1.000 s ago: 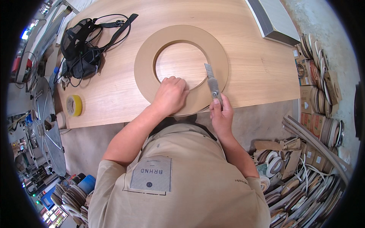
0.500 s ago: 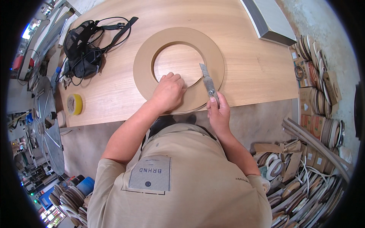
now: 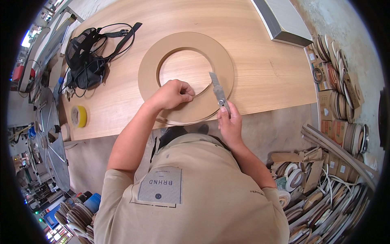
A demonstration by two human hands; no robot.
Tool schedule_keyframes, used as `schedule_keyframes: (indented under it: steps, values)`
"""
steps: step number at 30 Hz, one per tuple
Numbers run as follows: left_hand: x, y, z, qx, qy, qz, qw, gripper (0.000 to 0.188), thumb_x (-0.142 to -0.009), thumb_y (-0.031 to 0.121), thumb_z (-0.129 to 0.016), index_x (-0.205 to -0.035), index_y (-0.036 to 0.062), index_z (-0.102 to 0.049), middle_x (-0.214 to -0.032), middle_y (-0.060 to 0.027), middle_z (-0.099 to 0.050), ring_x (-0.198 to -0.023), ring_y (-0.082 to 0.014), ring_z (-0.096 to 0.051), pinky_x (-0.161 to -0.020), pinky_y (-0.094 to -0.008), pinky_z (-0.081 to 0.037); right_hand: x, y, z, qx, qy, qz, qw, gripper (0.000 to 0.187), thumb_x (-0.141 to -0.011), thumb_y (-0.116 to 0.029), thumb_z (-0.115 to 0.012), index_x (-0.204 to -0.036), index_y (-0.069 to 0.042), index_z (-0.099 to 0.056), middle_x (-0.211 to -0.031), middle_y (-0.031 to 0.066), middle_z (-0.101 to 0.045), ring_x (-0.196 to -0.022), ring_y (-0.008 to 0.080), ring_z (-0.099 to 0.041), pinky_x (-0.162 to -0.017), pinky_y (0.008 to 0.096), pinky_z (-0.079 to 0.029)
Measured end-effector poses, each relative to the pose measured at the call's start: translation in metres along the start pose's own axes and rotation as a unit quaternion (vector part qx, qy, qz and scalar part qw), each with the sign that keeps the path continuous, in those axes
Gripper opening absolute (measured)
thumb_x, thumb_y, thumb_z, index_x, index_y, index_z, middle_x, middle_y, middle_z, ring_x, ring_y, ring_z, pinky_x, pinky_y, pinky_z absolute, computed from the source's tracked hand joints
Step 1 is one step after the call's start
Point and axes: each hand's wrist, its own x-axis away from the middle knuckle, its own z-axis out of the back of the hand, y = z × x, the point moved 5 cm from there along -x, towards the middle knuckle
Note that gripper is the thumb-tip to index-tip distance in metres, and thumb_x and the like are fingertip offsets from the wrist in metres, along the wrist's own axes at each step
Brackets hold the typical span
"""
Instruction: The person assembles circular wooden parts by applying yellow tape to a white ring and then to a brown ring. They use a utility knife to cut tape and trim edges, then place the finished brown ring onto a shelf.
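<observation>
Brown ring-shaped coil (image 3: 148,73) lies flat on the bench (image 3: 276,81), right at the near edge, with the left hand (image 3: 172,95) over its near part; that grip curls at the inner rim, though I can't tell whether it pinches anything. The right hand (image 3: 230,124) keeps its grip closed round a utility knife (image 3: 218,92), blade above the coil's right side.

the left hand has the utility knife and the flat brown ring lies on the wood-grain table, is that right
The hand is wrong: in the head view, the right hand holds the utility knife. The flat brown ring does lie on the wood-grain table.
</observation>
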Motion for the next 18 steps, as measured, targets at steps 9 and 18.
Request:
schedule_keyframes:
  steps: [9, 18]
  values:
    - [-0.005, 0.002, 0.004, -0.036, -0.040, -0.003, 0.999, 0.016, -0.096, 0.011, -0.071, -0.104, -0.0017, -0.075, -0.093, -0.0041, -0.076, -0.088, -0.0107, -0.066, -0.084, -0.0296, -0.054, -0.002, 0.001, -0.002, -0.041, -0.011, -0.006, 0.999, 0.028, -0.108, -0.016, -0.054, -0.130, 0.000, -0.059, -0.077, -0.0029, -0.055, -0.065, 0.0037, -0.046, -0.057, 0.0223, -0.040]
    - [0.019, 0.048, 0.009, -0.234, 0.190, -0.164, 0.939, 0.013, -0.101, 0.009, -0.059, -0.106, -0.0007, -0.067, -0.089, -0.0164, -0.074, -0.082, -0.0325, -0.072, -0.076, -0.0419, -0.055, -0.001, 0.004, -0.001, -0.071, -0.014, -0.006, 0.997, 0.031, -0.108, -0.018, -0.054, -0.133, 0.000, -0.057, -0.077, -0.0022, -0.055, -0.061, 0.0030, -0.045, -0.053, 0.0212, -0.039]
